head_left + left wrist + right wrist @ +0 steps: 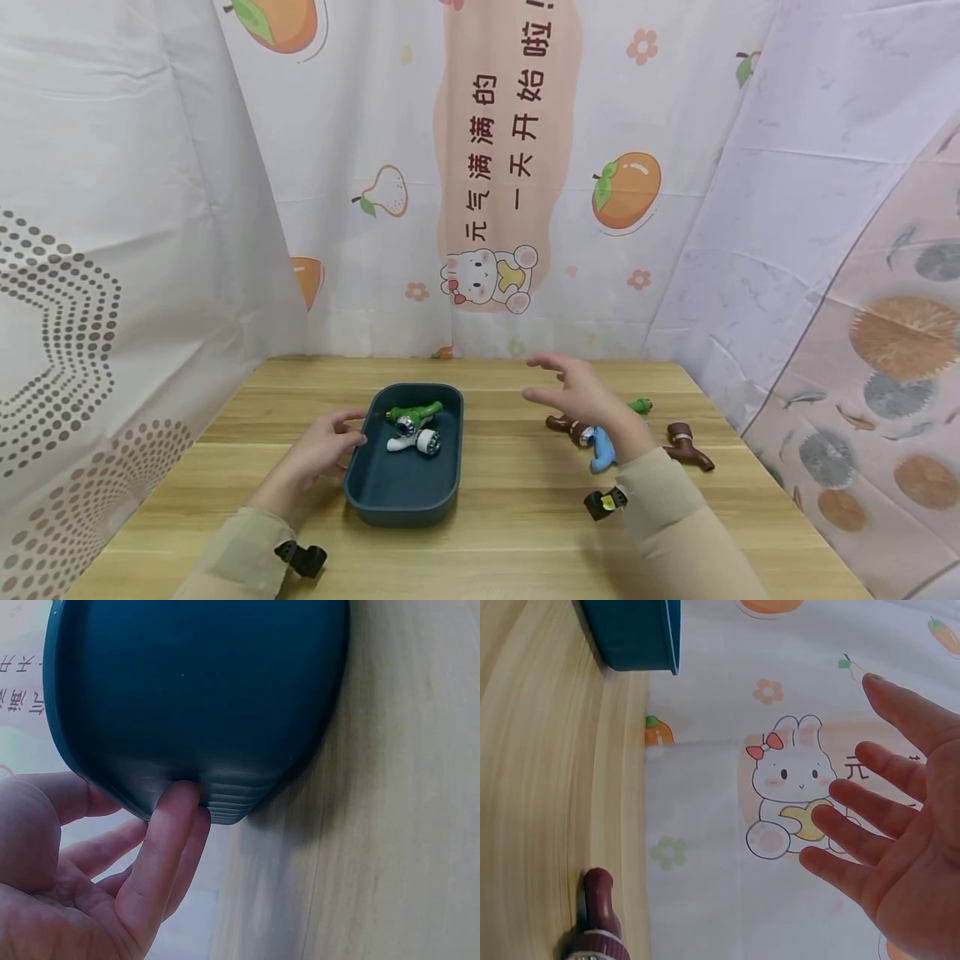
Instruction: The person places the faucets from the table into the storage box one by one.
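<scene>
My left hand (321, 448) is at the left side of a dark teal box (403, 508), gripping its rim; in the left wrist view fingers (161, 847) lie along its outer wall. Inside the box lie a green tap-shaped piece (427, 410) with a silvery end and a white one (401, 442). My right hand (581, 392) hovers above the right half of the table, fingers spread and holding nothing. Beneath and behind it lie a brown tap-shaped piece (557, 423), a blue one (602, 452) and a green one (642, 406), partly hidden by the forearm.
Another brown tap-shaped piece (692, 454) lies farther right on the wooden table (517, 533). Printed curtains (375, 275) hang behind the table and on both sides. Small black cameras (303, 558) are strapped to both wrists.
</scene>
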Tool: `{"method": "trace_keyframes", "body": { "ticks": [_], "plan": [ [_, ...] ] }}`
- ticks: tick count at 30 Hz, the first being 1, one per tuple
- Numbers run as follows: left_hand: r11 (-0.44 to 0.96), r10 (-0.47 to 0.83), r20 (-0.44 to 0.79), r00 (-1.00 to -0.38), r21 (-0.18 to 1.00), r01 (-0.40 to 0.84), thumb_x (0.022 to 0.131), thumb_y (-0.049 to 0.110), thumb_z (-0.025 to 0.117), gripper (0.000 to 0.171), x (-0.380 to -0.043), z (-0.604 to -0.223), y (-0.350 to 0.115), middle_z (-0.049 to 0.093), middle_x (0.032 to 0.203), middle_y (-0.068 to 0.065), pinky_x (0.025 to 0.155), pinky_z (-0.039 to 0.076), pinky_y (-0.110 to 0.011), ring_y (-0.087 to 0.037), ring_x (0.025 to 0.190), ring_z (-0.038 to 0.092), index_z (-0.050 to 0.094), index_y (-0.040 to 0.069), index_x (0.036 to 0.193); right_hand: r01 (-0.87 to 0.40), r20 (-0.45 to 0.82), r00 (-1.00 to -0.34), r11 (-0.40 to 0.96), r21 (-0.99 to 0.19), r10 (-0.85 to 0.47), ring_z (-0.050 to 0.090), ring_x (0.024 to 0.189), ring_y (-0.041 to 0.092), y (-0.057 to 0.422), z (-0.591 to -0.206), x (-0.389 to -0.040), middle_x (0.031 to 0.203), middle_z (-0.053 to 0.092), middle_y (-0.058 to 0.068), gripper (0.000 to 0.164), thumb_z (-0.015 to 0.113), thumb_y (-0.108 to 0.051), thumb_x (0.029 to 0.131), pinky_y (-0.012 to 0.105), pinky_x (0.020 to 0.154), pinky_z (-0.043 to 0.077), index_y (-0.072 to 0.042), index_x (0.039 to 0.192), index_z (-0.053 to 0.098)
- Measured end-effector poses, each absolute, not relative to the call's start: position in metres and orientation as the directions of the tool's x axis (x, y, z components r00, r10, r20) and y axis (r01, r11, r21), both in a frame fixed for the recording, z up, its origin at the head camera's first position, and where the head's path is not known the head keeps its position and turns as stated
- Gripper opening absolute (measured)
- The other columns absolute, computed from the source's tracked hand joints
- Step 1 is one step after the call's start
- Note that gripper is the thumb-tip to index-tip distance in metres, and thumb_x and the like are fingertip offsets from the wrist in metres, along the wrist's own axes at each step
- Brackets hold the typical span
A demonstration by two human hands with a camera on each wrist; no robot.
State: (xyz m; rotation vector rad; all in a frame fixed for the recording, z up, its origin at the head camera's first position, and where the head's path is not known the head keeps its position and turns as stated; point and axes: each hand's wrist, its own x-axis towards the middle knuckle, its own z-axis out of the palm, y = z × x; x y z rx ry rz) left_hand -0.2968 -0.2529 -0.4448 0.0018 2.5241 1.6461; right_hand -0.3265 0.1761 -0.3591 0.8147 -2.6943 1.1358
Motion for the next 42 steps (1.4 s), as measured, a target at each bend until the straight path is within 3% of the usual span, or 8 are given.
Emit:
{"method": "trace_keyframes", "body": {
  "ticks": [22, 36, 42],
  "plan": [
    [0.388, 0.075, -0.104, -0.992, 0.919, -0.067, 0.099, 0.008, 0.058, 0.051, -0.297, -0.445, -0.253, 0.061, 0.118, -0.02, 0.063, 0.06, -0.045, -0.033, 0.098, 0.062, 0.049, 0.006, 0.149, -0.478, 0.28, -0.876, 0.635, -0.607, -0.392, 0.048, 0.135, 0.038, 0.217, -0.358, -0.316, 0.144, 0.057, 0.011, 0.06, 0.08, -0.032, 0.09, 0.059, 0.106, 0.042, -0.01, 0.141, 0.058],
    [0.384, 0.075, -0.105, -0.992, 0.921, -0.068, 0.099, 0.007, 0.058, 0.051, -0.296, -0.445, -0.252, 0.061, 0.12, -0.021, 0.063, 0.06, -0.045, -0.033, 0.098, 0.062, 0.048, 0.005, 0.149, -0.45, 0.259, -0.892, 0.675, -0.585, -0.369, 0.049, 0.133, 0.04, 0.238, -0.364, -0.313, 0.145, 0.055, 0.014, 0.068, 0.079, -0.043, 0.089, 0.06, 0.105, 0.042, -0.009, 0.143, 0.056],
    [0.381, 0.08, -0.108, -0.991, 0.922, -0.069, 0.099, 0.008, 0.058, 0.052, -0.296, -0.445, -0.253, 0.06, 0.121, -0.022, 0.063, 0.06, -0.045, -0.032, 0.098, 0.062, 0.047, 0.005, 0.15, -0.43, 0.235, -0.901, 0.678, -0.596, -0.366, 0.048, 0.133, 0.043, 0.245, -0.368, -0.311, 0.146, 0.054, 0.014, 0.065, 0.08, -0.035, 0.089, 0.061, 0.104, 0.042, -0.007, 0.143, 0.056]
  ]
}}
